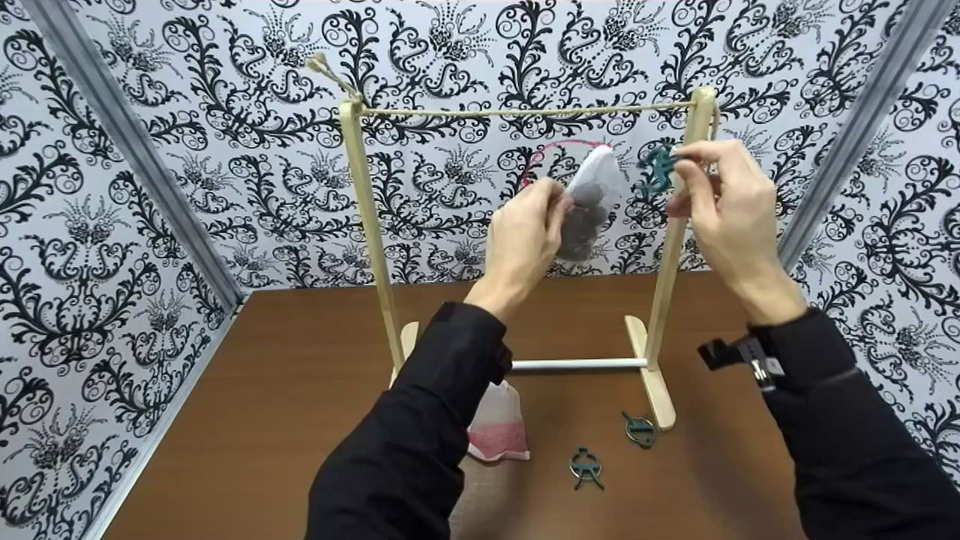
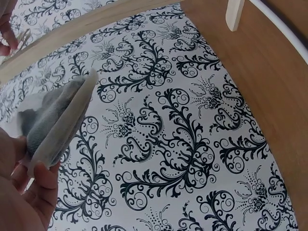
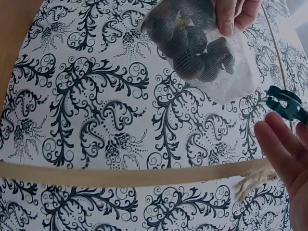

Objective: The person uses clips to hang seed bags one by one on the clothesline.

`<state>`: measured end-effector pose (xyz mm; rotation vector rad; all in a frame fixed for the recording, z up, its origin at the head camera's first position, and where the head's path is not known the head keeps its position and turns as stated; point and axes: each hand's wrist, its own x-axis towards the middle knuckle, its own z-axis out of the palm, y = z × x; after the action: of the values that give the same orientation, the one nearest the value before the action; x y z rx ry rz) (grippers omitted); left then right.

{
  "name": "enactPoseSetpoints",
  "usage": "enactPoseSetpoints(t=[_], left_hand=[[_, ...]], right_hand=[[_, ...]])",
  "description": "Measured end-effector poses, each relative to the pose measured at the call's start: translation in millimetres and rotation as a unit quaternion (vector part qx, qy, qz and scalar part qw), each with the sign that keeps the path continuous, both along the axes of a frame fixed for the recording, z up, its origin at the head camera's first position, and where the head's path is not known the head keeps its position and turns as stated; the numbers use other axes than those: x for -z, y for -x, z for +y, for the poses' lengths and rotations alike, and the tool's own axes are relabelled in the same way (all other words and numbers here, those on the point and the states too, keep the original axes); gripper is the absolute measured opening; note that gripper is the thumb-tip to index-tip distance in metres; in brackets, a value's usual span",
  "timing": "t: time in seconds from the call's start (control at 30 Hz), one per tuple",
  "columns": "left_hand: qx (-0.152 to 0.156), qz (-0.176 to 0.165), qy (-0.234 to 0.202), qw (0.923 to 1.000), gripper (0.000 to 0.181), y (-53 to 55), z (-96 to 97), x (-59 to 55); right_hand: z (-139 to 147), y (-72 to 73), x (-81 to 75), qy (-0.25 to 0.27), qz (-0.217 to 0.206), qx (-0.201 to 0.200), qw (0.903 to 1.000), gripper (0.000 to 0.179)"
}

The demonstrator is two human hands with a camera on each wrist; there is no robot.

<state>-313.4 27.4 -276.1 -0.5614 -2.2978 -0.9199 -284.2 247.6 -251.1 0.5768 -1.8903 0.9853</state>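
Note:
My left hand [image 1: 521,236] pinches the side of a sheer white mesh drawstring bag [image 1: 592,214], held up below the rope. Dark round lumps fill part of the bag [image 3: 192,48], as the right wrist view shows, and a thin red cord loops from its top. Just right of it, my right hand [image 1: 735,210] holds a dark green clip [image 1: 658,169] between thumb and fingers, close to the right post. A small gap separates the clip [image 3: 285,102] from the bag. In the left wrist view, fingers of the left hand [image 2: 26,202] grip the bag's lower end.
A beige rope [image 1: 525,112] runs between the tops of two wooden posts [image 1: 367,217], joined low down by a white rod [image 1: 577,364]. On the brown table [image 1: 262,420] lie another mesh bag [image 1: 501,431] with pink contents and two green clips [image 1: 586,466]. Patterned walls stand behind.

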Motion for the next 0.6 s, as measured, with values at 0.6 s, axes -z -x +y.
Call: enactPoseSetpoints(t=[0.6], left_hand=[[0.012, 0.005, -0.064, 0.9979, 0.015, -2.4, 20.7, -17.3]], right_hand=[[-4.7, 15.5, -49.6, 0.051, 0.011, 0.006, 0.9986, 0.032]])
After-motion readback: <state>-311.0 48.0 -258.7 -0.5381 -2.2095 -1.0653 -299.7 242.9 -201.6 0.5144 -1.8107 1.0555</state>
